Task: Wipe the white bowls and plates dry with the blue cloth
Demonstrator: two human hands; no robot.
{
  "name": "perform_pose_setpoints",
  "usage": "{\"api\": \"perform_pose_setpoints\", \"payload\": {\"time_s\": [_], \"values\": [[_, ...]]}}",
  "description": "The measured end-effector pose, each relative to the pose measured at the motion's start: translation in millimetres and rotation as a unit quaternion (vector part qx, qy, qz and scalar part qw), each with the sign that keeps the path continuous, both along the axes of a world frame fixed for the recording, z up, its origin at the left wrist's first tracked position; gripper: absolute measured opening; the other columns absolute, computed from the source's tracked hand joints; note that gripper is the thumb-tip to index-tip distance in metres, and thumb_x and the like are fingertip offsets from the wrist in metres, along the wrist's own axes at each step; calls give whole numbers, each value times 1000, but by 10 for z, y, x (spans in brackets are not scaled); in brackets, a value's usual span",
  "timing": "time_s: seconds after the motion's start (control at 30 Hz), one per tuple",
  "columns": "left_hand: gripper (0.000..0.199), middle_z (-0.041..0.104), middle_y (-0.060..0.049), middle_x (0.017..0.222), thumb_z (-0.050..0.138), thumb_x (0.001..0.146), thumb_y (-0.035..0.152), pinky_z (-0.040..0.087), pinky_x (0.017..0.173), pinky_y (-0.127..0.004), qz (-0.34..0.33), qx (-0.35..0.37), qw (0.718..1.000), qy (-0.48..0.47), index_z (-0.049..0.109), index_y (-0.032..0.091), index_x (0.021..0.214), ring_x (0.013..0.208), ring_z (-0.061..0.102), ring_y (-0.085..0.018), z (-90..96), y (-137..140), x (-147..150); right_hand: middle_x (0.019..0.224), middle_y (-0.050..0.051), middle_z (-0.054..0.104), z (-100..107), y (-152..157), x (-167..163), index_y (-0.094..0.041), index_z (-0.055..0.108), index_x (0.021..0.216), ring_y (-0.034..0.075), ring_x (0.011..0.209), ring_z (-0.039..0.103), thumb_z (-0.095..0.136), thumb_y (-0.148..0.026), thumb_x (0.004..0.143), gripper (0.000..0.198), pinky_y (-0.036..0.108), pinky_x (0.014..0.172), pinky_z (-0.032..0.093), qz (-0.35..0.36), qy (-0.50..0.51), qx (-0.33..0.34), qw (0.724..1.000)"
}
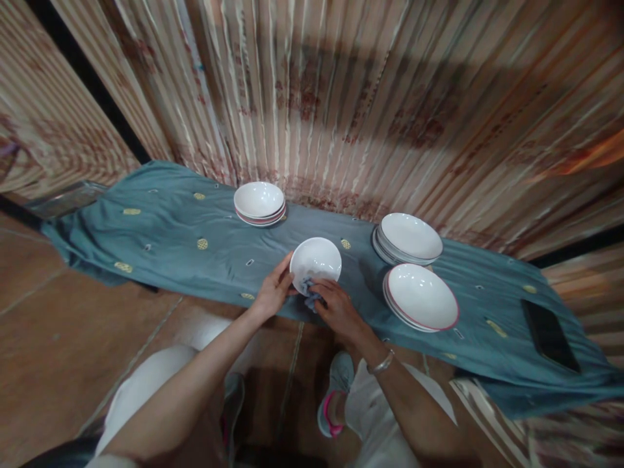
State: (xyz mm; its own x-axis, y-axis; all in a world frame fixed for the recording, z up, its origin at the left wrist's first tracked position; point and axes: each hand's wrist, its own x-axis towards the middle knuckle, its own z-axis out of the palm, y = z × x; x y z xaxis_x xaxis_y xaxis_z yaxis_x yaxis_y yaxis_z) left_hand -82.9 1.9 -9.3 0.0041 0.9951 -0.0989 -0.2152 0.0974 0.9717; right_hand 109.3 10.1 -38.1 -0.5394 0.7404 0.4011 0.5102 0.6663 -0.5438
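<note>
A white bowl (316, 255) is tilted toward me above the front part of the cloth-covered table. My left hand (275, 287) grips its left rim, thumb on the near side and fingers partly hidden behind. A crumpled bluish-grey cloth (311, 300) lies against the inside of the bowl's lower edge. My right hand (336, 305) is closed on this cloth and presses it to the bowl. Behind and to the left stands a small stack of white bowls (259, 200), some with reddish rims.
Two stacks of white dishes stand on the right: a rear stack (412, 237) and a nearer, red-rimmed stack (423, 298). A black phone (550, 335) lies at the table's right end. The blue-green tablecloth (170, 227) hangs over the edges. A striped curtain (341, 97) rises behind.
</note>
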Motion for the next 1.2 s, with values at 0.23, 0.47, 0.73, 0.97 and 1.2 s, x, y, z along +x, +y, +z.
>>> {"api": "perform_pose_setpoints", "payload": {"time_s": [0.23, 0.47, 0.73, 0.97, 1.2], "values": [[81, 55, -11, 143, 73, 74, 44, 63, 71, -40, 13, -15, 1000, -19, 45, 25, 147, 112, 61, -33, -37, 42, -41, 128, 9, 65, -14, -18, 111, -21, 66, 120, 23, 126, 53, 46, -7, 87, 41, 45, 109, 47, -30, -32, 61, 997], [74, 65, -11, 125, 69, 79, 34, 61, 82, -46, 32, -35, 997, -57, 43, 24, 148, 109, 62, -28, -63, 88, -77, 143, 13, 54, -79, 47, 234, -21, 55, 139, 24, 136, 46, 39, -12, 96, 46, 49, 112, 44, -89, -26, 124, 988], [73, 65, -7, 107, 72, 77, 32, 61, 82, -47, 38, -34, 995, -80, 46, 23, 145, 98, 62, -24, -46, 60, -84, 151, 11, 47, -146, 143, 253, -22, 51, 143, 22, 140, 43, 36, -21, 100, 46, 44, 117, 39, -149, 29, 53, 987], [77, 65, -9, 115, 72, 76, 36, 62, 79, -46, 42, -17, 997, -58, 44, 23, 147, 106, 60, -28, -78, 59, -51, 150, 12, 48, -133, 277, 210, -19, 54, 139, 24, 138, 47, 38, -28, 98, 45, 45, 116, 38, -186, 83, -6, 979], [82, 63, -13, 128, 71, 76, 38, 62, 77, -47, 24, -6, 999, -40, 39, 22, 150, 110, 60, -31, -48, 53, -9, 145, 18, 53, -112, 513, 158, -12, 56, 135, 27, 138, 46, 39, -29, 96, 46, 50, 116, 35, -220, 86, 9, 972]]}}
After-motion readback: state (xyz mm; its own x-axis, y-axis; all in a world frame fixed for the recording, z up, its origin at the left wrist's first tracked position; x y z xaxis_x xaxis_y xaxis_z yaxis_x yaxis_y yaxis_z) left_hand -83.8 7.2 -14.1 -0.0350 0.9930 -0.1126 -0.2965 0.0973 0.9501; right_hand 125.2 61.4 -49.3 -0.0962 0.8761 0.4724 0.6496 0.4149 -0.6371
